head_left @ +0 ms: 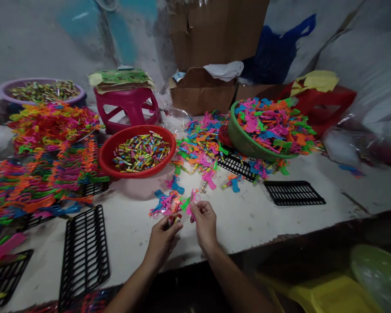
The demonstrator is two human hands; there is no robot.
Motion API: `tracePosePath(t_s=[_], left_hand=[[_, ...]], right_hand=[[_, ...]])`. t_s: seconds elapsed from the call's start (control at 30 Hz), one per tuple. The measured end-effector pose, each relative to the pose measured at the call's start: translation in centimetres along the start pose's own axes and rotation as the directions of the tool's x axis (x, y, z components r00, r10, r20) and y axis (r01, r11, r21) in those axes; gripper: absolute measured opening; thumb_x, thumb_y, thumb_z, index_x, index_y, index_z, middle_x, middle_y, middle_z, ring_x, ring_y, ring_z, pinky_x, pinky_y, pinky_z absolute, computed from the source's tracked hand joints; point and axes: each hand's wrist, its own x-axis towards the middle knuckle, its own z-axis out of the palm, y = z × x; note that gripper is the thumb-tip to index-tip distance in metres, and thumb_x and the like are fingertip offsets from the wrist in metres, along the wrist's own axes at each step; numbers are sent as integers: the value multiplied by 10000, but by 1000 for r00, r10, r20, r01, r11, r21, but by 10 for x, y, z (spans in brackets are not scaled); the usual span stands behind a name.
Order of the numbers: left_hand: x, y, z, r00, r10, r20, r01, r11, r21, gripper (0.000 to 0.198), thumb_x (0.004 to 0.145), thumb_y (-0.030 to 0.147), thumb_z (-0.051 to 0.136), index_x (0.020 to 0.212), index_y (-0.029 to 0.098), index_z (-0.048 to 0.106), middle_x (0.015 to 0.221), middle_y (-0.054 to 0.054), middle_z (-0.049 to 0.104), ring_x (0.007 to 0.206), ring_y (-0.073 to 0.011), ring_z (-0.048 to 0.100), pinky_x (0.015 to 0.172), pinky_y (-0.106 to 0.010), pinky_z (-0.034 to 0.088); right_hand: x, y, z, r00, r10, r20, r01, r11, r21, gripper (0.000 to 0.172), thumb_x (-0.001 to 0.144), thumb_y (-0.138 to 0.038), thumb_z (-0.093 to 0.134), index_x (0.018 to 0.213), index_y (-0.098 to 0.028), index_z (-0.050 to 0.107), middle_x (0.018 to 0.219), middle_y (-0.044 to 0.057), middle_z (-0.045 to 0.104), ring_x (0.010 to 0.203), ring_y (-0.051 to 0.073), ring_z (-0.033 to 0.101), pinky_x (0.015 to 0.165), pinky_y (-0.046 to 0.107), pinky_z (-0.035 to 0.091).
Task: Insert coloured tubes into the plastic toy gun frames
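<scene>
My left hand (162, 237) is closed on a few small tubes (175, 219) with red and pale wrappers, held between thumb and fingers. My right hand (206, 222) pinches a pink plastic toy gun (194, 199) just to the right of them. Directly beyond both hands lies a small heap of pink, green and blue toy guns (165, 203) on the white table (244, 217). Farther off, a red basin (137, 174) holds many shiny wrapped tubes (141, 151). A green basin (247, 147) is piled high with more toy guns.
Black slotted racks (295, 192) lie at right and left, with one long rack (84, 256) near the front edge. Rows of colourful toy guns (35, 182) fill the left side. A magenta stool (130, 108) and cardboard boxes (202, 93) stand behind.
</scene>
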Motion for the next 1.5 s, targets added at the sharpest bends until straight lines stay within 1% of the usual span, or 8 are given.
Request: tracePosePath(t_s=[0.33, 0.77, 0.93, 1.1, 1.17, 1.27, 1.37, 1.5], left_hand=[[3, -3, -2, 992, 87, -92, -84, 996, 43, 401, 559, 398, 708, 865, 144, 655, 400, 83, 379, 371, -63, 319, 370, -184, 264], [3, -19, -5, 904, 427, -23, -409, 880, 240, 197, 625, 313, 686, 780, 193, 684, 698, -5, 600, 661, -139, 517, 635, -231, 408], [16, -32, -7, 939, 342, 39, -341, 913, 224, 274, 675, 384, 628, 856, 182, 671, 778, -35, 635, 729, -165, 547, 667, -250, 418], [35, -38, -24, 995, 86, -57, -88, 995, -39, 378, 709, 499, 553, 873, 159, 560, 558, 53, 479, 432, -70, 383, 412, -184, 283], [39, -37, -30, 996, 49, -73, -57, 992, -113, 362, 684, 505, 580, 792, 165, 521, 530, 70, 431, 429, -60, 378, 404, -170, 268], [43, -35, -32, 998, 7, -65, -20, 979, -201, 369, 626, 484, 644, 723, 168, 480, 541, 67, 446, 473, -59, 433, 436, -158, 311], [52, -38, -35, 997, 44, -67, -58, 976, -208, 376, 609, 483, 657, 693, 165, 474, 558, 63, 471, 470, -55, 434, 448, -163, 334], [64, -34, -45, 990, 37, -138, -54, 991, -119, 486, 563, 553, 644, 832, 157, 566, 763, 3, 592, 585, -102, 532, 564, -221, 430]], right_hand=[[-15, 4, 6, 980, -100, 173, 131, 975, -178, 205, 803, -384, 505, 761, -201, 425, 655, -41, 404, 587, 90, 423, 570, 217, 393], [-35, 24, 4, 988, -134, 81, 150, 957, -250, 240, 840, -446, 411, 779, -215, 433, 684, -13, 473, 625, 122, 466, 584, 237, 408], [-7, 20, -10, 986, -68, 149, 115, 936, -333, 258, 827, -445, 409, 761, -203, 468, 668, -11, 502, 626, 133, 481, 598, 255, 404], [68, 1, -46, 935, -352, -35, 207, 625, -753, 319, 760, -399, 517, 923, -129, 570, 902, 126, 565, 845, 239, 500, 722, 359, 386], [78, 3, -46, 897, -436, 74, 287, 445, -848, 280, 777, -344, 509, 950, -141, 594, 965, 138, 567, 924, 255, 485, 789, 385, 358], [68, 20, -25, 890, -261, 373, 446, 342, -827, 220, 741, -331, 567, 888, -179, 628, 906, 106, 596, 909, 249, 500, 815, 387, 348], [56, 35, -5, 915, -143, 378, 400, 452, -797, 248, 612, -350, 681, 785, -187, 606, 828, 79, 594, 834, 239, 516, 747, 361, 379], [68, 28, -13, 984, 44, 170, 50, 856, -515, 316, 607, -459, 633, 683, -195, 476, 615, -4, 546, 581, 160, 519, 547, 276, 396]])
